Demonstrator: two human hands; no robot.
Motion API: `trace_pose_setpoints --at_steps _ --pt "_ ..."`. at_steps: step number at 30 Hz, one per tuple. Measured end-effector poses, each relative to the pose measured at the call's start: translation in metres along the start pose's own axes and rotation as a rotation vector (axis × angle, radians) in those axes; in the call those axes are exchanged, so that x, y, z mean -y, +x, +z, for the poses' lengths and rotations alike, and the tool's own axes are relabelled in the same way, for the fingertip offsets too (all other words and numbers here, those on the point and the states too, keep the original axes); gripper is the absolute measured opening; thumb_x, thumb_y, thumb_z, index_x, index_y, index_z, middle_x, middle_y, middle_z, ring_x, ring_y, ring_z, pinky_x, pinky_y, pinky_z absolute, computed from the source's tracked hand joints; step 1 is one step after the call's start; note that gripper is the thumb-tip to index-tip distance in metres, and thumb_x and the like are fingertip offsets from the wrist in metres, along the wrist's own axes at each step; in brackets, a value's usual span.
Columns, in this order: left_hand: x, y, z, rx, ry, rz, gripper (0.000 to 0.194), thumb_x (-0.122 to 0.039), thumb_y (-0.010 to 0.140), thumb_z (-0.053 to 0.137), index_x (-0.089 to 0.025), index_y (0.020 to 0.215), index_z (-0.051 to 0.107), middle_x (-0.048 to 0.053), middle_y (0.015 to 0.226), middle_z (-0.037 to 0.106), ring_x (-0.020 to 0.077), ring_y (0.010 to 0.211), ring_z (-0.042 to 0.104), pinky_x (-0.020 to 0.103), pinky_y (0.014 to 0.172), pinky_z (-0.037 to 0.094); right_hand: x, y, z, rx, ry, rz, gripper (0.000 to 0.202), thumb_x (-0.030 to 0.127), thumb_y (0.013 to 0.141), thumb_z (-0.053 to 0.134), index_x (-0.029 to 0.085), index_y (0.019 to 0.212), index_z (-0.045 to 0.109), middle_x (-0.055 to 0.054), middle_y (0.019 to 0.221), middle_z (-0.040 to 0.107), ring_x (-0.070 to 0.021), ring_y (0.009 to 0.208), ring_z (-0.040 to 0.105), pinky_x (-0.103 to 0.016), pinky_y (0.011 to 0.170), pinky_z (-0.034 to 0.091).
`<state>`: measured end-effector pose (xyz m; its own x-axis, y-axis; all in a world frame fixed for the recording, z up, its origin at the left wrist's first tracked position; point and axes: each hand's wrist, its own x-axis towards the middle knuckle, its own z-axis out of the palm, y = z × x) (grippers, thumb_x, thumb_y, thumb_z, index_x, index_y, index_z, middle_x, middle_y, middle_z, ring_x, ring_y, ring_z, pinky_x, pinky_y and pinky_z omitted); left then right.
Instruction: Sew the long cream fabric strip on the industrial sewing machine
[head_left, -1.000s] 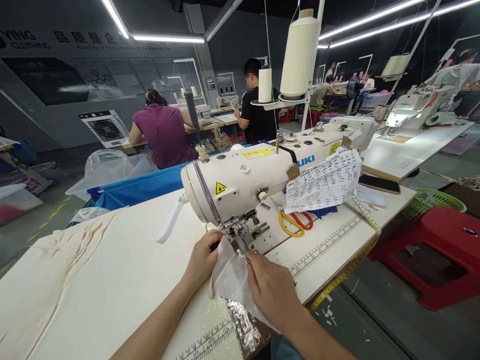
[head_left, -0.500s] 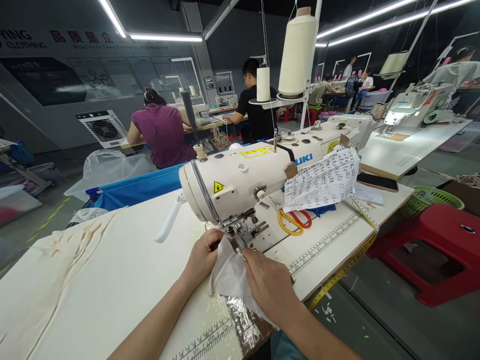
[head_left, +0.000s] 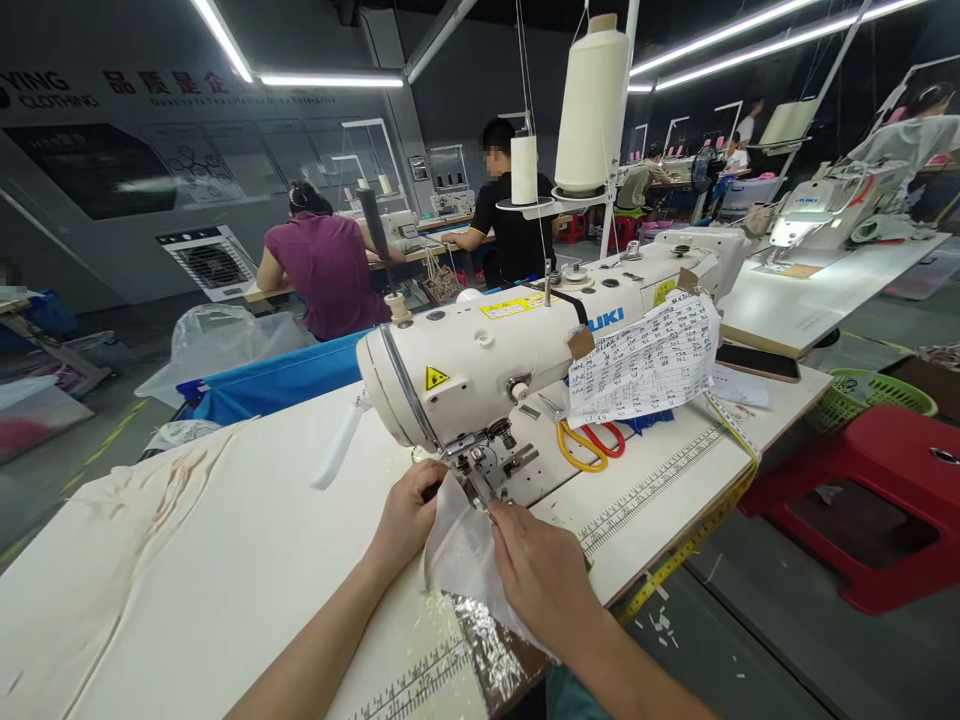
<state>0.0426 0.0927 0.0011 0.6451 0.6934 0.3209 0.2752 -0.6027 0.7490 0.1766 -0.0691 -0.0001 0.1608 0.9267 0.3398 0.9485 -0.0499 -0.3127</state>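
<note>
A white sewing machine [head_left: 465, 370] stands on the pale table, its needle area just beyond my hands. Thin white fabric [head_left: 465, 550] runs from under the needle area down over the table's front edge. My left hand [head_left: 409, 505] is closed on the fabric's left side, close to the presser foot. On the fabric's right side lies my right hand [head_left: 536, 565], its fingers pressed together on the cloth by the metal parts. The fingertips of both hands are partly hidden.
Yellow-and-red-handled scissors [head_left: 581, 445] and a handwritten sheet [head_left: 645, 360] are right of the needle area. Cream fabric [head_left: 97, 560] covers the table's left. A red stool [head_left: 885, 480] and green basket [head_left: 862, 395] stand at right. Beyond the machine, people sit at other machines.
Both hands keep nearly the same place on the fabric. The view has shifted slightly. In the background, a standing person at the far right has moved rightward.
</note>
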Motion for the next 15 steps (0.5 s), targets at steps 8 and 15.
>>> trace_pose_setpoints --at_steps 8,15 --pt "0.000 0.002 0.008 -0.035 0.168 0.112 0.019 -0.030 0.089 0.051 -0.018 0.080 0.063 0.007 0.087 0.067 0.0199 0.084 0.062 0.033 0.076 0.052 -0.009 0.000 0.010 -0.112 0.007 -0.074 0.036 0.009 0.094 0.040 0.013 0.122 0.062 -0.011 0.102 0.075 -0.0224 0.074 0.074 -0.029 0.059 0.058" --pt "-0.007 0.010 0.021 -0.015 0.505 0.056 0.019 -0.022 0.072 0.075 -0.020 0.090 0.069 0.001 0.087 0.070 0.0189 0.086 0.066 0.028 0.077 0.054 -0.050 0.001 0.057 -0.391 0.372 -0.198 0.034 0.044 0.101 0.042 0.033 0.125 0.064 -0.011 0.100 0.075 -0.0326 0.084 0.073 -0.040 0.063 0.061"
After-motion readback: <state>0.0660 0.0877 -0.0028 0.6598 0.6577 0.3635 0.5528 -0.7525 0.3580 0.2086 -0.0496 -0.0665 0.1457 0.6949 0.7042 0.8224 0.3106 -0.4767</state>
